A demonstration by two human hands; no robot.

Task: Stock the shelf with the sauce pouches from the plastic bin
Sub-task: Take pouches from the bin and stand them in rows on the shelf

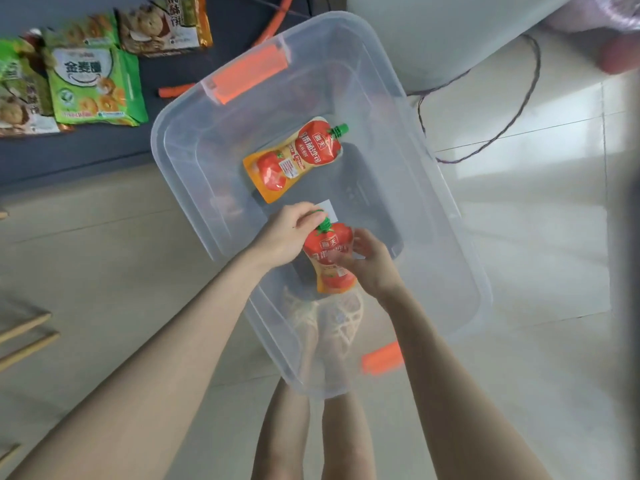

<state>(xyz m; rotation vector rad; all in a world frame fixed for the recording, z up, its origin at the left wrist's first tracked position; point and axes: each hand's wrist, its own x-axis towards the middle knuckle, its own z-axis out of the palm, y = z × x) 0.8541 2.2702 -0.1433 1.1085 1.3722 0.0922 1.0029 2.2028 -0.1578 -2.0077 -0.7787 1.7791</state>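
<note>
The green snack bag (90, 84) in the upper left reads "金麦圈" and lies on a dark shelf (86, 147). A clear plastic bin (415, 271) sits on the pale tile floor (104, 237). One tomato sauce pouch (294, 161) lies flat in the bin. The left hand (287, 233) pinches the green cap of a second pouch (332, 261) low in the bin. The right hand (372, 268) wraps its fingers around that pouch's side.

From my console the bin (426, 202) reads as smooth, cloudy, see-through plastic, and its latch (249, 72) as opaque orange plastic. The lying pouch (294, 161) is glossy printed film with a hard green plastic cap (341, 129). The held pouch (332, 240) has the same shiny skin. The floor (104, 237) is pale tile, polished enough to throw back light. The biscuit packets (93, 88) are slick, crinkled film on a matt dark shelf (86, 147). The slats (24, 327) look like bare, dull wood.
</note>
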